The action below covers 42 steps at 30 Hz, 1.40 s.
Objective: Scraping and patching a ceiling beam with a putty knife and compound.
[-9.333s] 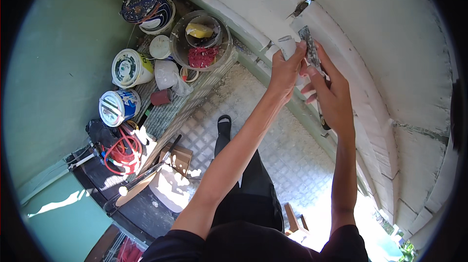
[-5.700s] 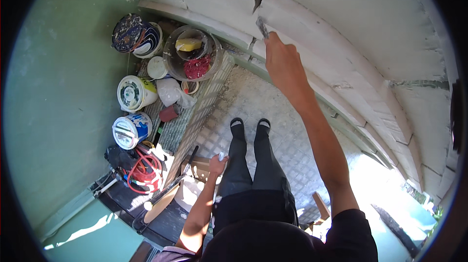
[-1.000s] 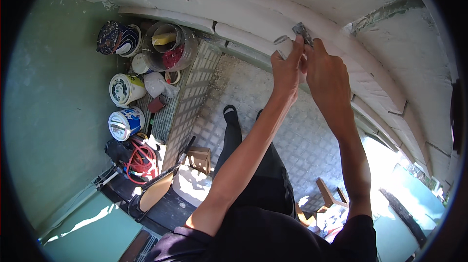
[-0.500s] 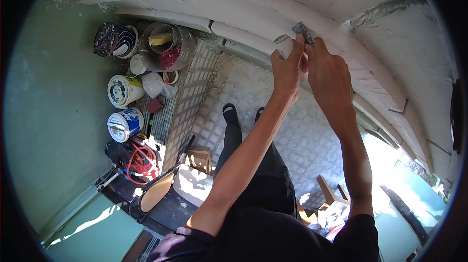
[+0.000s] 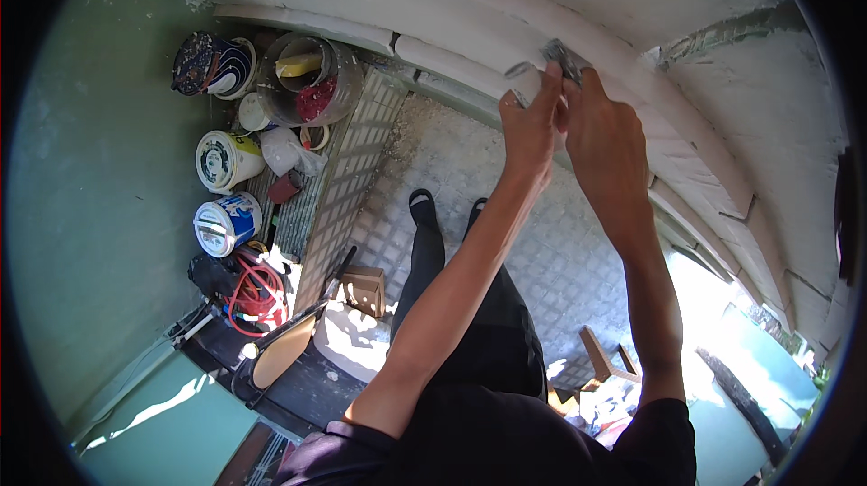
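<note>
The left hand (image 5: 531, 132) is closed around a pale, short object (image 5: 525, 83) with a greyish rim at its upper end, its thumb reaching up toward the tool beside it. The right hand (image 5: 607, 125), fingers curled tight, grips a flat-bladed tool (image 5: 564, 61), its blade smeared grey, angled up and to the left just beside that object, both in front of the pale ledge (image 5: 488, 0).

Scraper (image 5: 564, 61): handle hidden by the right hand (image 5: 607, 129);
Pale cylinder (image 5: 523, 79): lower end covered by the left hand (image 5: 530, 129); inside too small to tell;
Black bag (image 5: 206, 276), bench's (image 5: 296, 226) near end: partly hidden beneath red hose (image 5: 257, 299);
Right leg (image 5: 506, 328): partly behind left forearm (image 5: 461, 260)
</note>
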Motion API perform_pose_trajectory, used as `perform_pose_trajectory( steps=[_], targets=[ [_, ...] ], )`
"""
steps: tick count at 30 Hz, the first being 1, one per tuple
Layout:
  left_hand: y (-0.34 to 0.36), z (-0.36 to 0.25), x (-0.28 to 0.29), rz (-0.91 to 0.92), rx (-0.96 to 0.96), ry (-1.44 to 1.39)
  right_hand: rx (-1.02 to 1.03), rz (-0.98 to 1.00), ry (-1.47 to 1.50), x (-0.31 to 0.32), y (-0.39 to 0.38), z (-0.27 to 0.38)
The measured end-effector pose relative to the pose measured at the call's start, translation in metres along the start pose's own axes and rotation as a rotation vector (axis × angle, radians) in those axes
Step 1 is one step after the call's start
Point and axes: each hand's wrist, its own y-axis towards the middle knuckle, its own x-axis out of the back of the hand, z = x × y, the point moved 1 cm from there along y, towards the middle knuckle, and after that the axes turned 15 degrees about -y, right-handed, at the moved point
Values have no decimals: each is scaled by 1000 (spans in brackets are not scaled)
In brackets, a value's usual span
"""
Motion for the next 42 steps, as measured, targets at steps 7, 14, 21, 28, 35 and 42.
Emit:
perform_pose_trajectory(
  steps=[7,14,21,28,35,42],
  targets=[
    [0,-6,2,27,-51,-19,16,26,9,4,-6,4],
    [2,5,1,81,-29,-9,-14,3,27,-2,-6,-6],
    [11,-4,4,56,-46,-99,93,-161,64,-10,3,1],
    [-1,1,5,87,0,-1,-79,85,142,7,-10,-5],
    [5,-1,9,55,-13,-66,-47,18,176,2,-9,-4],
    [15,-1,15,51,6,-92,57,-55,142,3,3,-1]
  ],
)
